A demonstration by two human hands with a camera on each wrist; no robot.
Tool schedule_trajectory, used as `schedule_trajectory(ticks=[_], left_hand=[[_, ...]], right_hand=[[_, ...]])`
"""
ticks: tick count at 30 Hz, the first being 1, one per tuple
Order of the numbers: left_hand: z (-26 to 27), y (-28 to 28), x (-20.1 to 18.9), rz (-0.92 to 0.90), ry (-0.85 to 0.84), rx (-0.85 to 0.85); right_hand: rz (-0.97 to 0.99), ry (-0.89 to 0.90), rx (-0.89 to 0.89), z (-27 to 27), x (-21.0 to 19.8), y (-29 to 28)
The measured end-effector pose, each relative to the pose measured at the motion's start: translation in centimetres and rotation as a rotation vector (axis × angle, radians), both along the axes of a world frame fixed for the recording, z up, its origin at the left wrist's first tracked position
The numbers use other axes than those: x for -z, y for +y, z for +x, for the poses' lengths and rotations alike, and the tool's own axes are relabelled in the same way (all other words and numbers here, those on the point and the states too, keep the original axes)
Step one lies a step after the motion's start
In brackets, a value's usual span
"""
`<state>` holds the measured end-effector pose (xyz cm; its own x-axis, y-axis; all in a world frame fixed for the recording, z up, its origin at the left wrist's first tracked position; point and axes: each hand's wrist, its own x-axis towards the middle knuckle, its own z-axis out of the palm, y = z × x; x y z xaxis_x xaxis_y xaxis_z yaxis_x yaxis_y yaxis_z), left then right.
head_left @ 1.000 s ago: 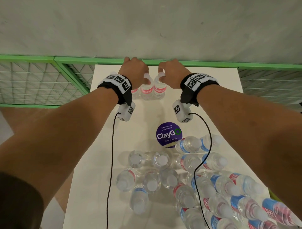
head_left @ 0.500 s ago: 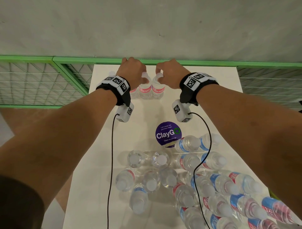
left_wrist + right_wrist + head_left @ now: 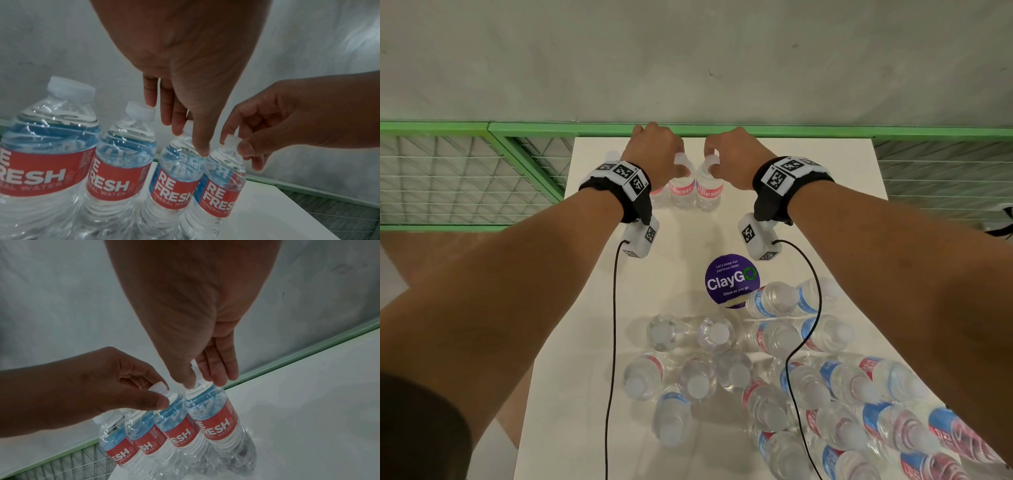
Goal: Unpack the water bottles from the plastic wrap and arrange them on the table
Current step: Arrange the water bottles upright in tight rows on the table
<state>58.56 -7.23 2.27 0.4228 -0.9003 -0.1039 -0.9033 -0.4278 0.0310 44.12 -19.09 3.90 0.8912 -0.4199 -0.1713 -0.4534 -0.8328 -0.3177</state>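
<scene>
- Water bottles stand upright in a row of 4 at the table's (image 3: 808,178) 12 o'clock edge, touching side by side, red "REFRESH" labels facing the person.
- At 9 o'clock in that row, the 2 leftmost bottles (image 3: 47,146) stand untouched, white caps on.
- Left hand (image 3: 655,150) reaches down over the third bottle (image 3: 174,175); its grip is closed around the cap, thumb and fingers (image 3: 176,116) pinching the neck.
- Right hand (image 3: 736,154) holds the fourth bottle (image 3: 221,183) just beside it; its grip pinches the white cap (image 3: 232,139) between thumb and forefinger, other fingers curled.
- Both wrists carry black straps with white marker blocks, and black cables (image 3: 614,342) trail from them toward 6 o'clock.
- At the table's centre lies a round purple "ClayGo" sticker (image 3: 732,282), partly covered at its lower edge by a bottle.
- From 6 o'clock to 4 o'clock sits the remaining cluster of bottles (image 3: 825,394): some upright, seen cap-on, others lying on their sides, crowded and touching; clear plastic wrap around them cannot be made out for certain.
- Green railing (image 3: 928,132) runs along the far edge, with a grey wall behind.
</scene>
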Motion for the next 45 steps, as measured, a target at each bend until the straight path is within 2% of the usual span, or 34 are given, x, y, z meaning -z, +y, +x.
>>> schedule_trajectory(ticks=[18,25,28,31,34,38,45], left_hand=[[0.2,0.0,0.3,-0.006,-0.03,0.019],[-0.2,0.3,0.2,-0.014,0.042,-0.015],[-1.1,0.4,-1.0,-0.097,0.075,-0.024],[-3.6,0.3,-3.1,-0.285,0.061,0.015],[-7.3,-0.3,-5.0,-0.376,0.211,0.093],[-12.7,-0.4,-6.0,-0.287,0.381,0.227],[-20.3,0.9,-4.4,0.05,0.444,0.349]], right_hand=[[-0.055,-0.001,0.016,0.5,1.1,-0.3],[0.001,0.009,0.072,-0.8,0.2,-0.7],[0.021,-0.028,0.111,-2.4,-1.1,-1.3],[0.014,-0.034,0.127,-5.0,-2.3,-1.7],[0.039,0.007,0.174,-8.4,-3.5,-1.4],[0.008,0.074,0.182,-13.4,-4.8,-0.5],[-0.001,0.279,0.145,-21.1,-5.4,2.7]])
